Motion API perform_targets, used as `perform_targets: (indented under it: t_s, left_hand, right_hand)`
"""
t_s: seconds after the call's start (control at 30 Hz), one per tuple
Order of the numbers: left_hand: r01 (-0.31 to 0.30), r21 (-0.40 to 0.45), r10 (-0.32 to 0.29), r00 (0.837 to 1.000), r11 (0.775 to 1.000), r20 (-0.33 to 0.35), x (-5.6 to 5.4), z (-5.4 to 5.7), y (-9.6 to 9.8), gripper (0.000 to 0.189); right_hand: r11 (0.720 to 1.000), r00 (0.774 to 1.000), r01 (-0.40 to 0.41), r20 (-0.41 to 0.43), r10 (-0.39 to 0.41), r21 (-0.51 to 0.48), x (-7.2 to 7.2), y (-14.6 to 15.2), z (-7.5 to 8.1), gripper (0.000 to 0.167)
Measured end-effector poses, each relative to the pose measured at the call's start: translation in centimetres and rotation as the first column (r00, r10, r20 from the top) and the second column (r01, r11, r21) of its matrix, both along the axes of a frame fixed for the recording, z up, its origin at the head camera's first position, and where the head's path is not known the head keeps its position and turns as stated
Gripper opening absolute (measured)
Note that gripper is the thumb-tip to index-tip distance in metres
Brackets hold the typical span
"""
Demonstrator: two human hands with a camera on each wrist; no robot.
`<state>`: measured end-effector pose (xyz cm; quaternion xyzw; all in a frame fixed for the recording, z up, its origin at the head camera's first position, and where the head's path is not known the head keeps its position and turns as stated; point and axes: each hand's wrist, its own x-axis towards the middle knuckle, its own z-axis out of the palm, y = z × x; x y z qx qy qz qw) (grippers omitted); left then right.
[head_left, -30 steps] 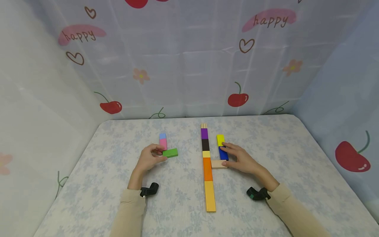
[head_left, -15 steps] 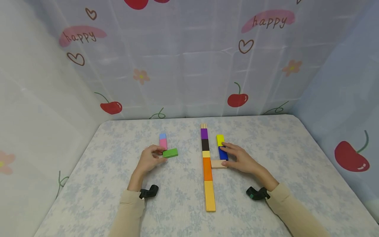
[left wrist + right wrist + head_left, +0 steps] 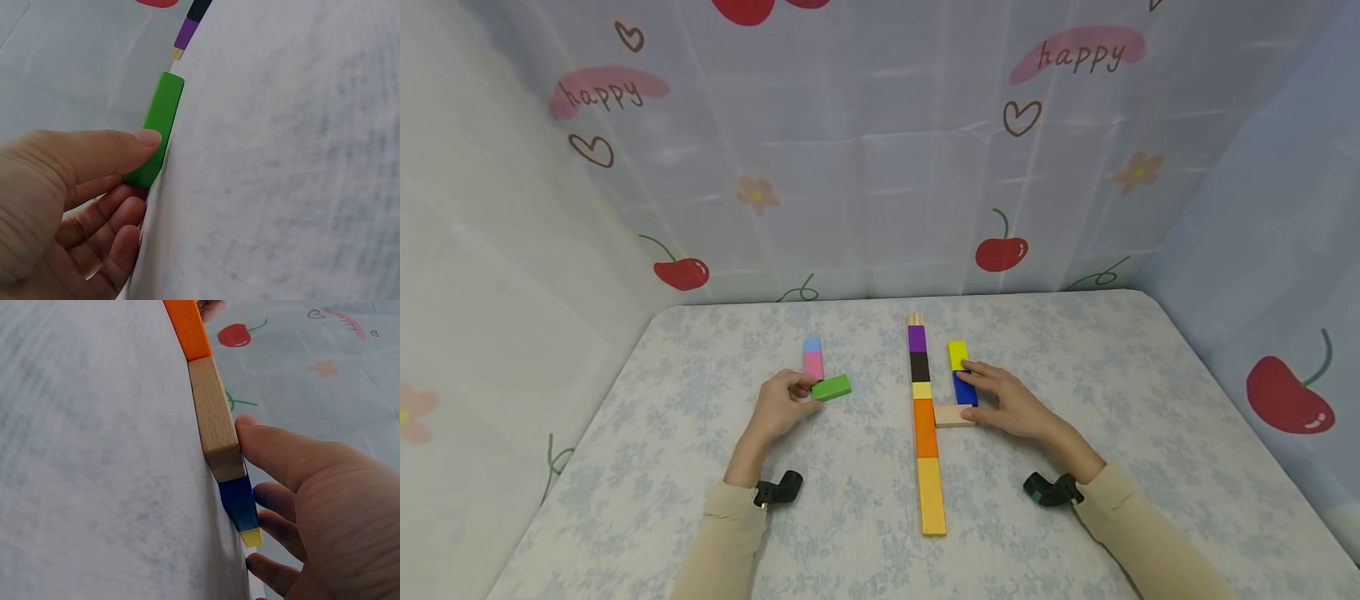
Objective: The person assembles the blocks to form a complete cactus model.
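My left hand (image 3: 781,406) pinches a green block (image 3: 832,387), its thumb on one face in the left wrist view. The green block lies at a slant against the near end of a pink block (image 3: 813,365), with a light blue block (image 3: 812,344) beyond it. On the right, my right hand (image 3: 1009,404) has its thumb at the outer end of a plain wooden block (image 3: 951,416), and its fingers rest on a blue block (image 3: 966,389). A yellow block (image 3: 958,355) continues from the blue one. In the right wrist view the wooden block (image 3: 212,406) meets an orange block (image 3: 190,331).
Between the hands runs a long row of blocks: amber (image 3: 932,497), orange, pale yellow (image 3: 921,390), black (image 3: 919,367) and purple (image 3: 917,338), with thin wooden sticks (image 3: 915,319) at the far end. A patterned cloth covers the table (image 3: 850,500); a curtain (image 3: 865,167) hangs behind.
My left hand has shifted slightly toward me, and the green block has turned a little, its right end angled farther away. The right hand and the block row stay put.
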<state>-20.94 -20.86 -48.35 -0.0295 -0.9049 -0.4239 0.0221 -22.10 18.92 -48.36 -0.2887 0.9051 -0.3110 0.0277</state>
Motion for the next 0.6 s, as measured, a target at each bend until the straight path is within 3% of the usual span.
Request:
perform_targets:
  t_s: [0.23,0.6]
  left_hand:
    - [-0.016,0.007,0.016,1.0,1.0,-0.018,0.12,-0.15,0.12,0.031]
    - [-0.011,0.087,0.009,1.0,0.996,0.025,-0.05,0.4,0.45,0.029]
  right_hand:
    - [1.0,1.0,-0.001,0.008,0.001,0.002,0.0,-0.07,0.12,0.062]
    - [1.0,1.0,-0.004,-0.004,0.004,0.003,-0.02,-0.04,0.12,0.062]
